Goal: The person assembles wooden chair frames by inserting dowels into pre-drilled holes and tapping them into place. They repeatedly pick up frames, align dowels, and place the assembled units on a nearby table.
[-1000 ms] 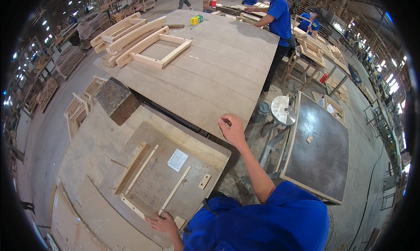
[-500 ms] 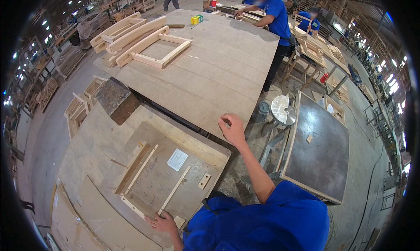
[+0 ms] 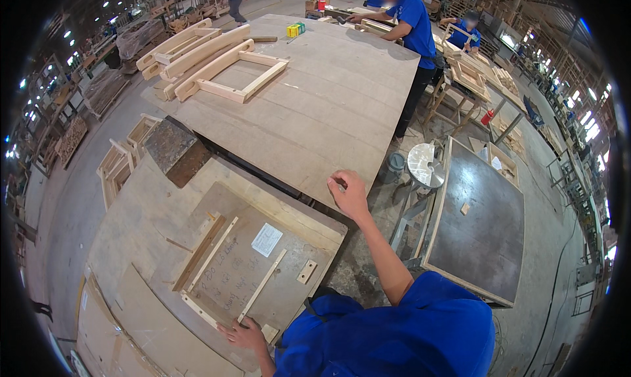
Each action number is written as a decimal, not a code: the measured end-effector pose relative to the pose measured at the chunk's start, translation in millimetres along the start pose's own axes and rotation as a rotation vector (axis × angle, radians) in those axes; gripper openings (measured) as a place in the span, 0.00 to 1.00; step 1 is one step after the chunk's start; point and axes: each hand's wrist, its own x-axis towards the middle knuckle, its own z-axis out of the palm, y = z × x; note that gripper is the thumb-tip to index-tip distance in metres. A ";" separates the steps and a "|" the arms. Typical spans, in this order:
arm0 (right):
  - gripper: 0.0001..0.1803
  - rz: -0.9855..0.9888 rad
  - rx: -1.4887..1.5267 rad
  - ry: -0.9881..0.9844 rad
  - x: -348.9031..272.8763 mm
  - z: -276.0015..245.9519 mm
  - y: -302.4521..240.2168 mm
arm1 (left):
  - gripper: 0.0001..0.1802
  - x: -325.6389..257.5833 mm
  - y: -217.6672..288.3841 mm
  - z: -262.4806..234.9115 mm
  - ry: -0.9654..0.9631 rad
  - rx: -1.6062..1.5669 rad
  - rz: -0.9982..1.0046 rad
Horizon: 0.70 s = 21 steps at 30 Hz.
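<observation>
My left hand lies with its fingers spread on the near edge of a marked plywood board, touching the lower ends of thin wooden strips. One long strip runs up from the fingers; another strip lies parallel beside a thicker wooden rail. Over the near right corner of the large table, my right hand is curled closed. Whatever its fingers may hold is too small to make out. A small drilled block and a white paper label are on the board.
Wooden frames are stacked on the table's far left, near a yellow-green box. A rusty metal block stands left. Right are a round disc and a dark-topped table. A co-worker handles wood at the far edge.
Both my hands and the strips stay in place. In the background, a walking person has moved left, and the co-worker at the far edge has shifted their hands slightly.
</observation>
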 end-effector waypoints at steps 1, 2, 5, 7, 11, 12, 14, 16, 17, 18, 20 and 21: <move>0.10 0.002 0.008 0.000 0.1 -0.2 -0.8 | 0.20 -0.2 -0.9 1.2 0.008 0.002 0.006; 0.10 0.004 0.018 0.000 0.1 -0.1 -1.5 | 0.20 0.0 -1.2 1.4 0.016 0.005 0.011; 0.11 0.005 0.009 0.005 0.1 -0.2 -2.5 | 0.20 0.0 -0.6 1.8 0.016 0.004 0.002; 0.11 0.003 -0.003 0.001 0.0 -0.4 -0.9 | 0.20 0.1 0.2 0.9 0.012 -0.001 0.000; 0.10 0.002 -0.016 -0.002 0.6 -0.3 -1.5 | 0.21 0.3 -1.3 2.0 0.020 -0.016 0.004; 0.10 -0.001 -0.010 0.005 0.3 -0.2 -0.2 | 0.21 0.4 -0.7 1.9 0.015 -0.016 0.003; 0.10 -0.007 0.002 0.016 -0.2 1.1 2.4 | 0.21 0.1 -0.2 0.7 0.006 -0.015 0.000; 0.10 -0.009 0.012 0.014 0.0 0.9 1.4 | 0.21 0.2 0.0 1.7 -0.004 -0.012 -0.010; 0.10 -0.008 0.016 0.012 -0.3 0.6 0.3 | 0.21 0.3 0.2 1.0 -0.010 -0.009 -0.015; 0.10 -0.004 0.014 0.010 -0.2 0.4 -0.9 | 0.21 0.3 0.5 0.4 -0.015 -0.010 -0.019; 0.10 0.004 0.010 0.008 0.3 -0.2 -3.0 | 0.21 0.5 1.5 -1.4 -0.024 -0.011 -0.025; 0.10 0.006 0.011 0.008 0.4 -0.3 -3.3 | 0.21 0.3 1.0 -1.1 -0.023 -0.006 -0.020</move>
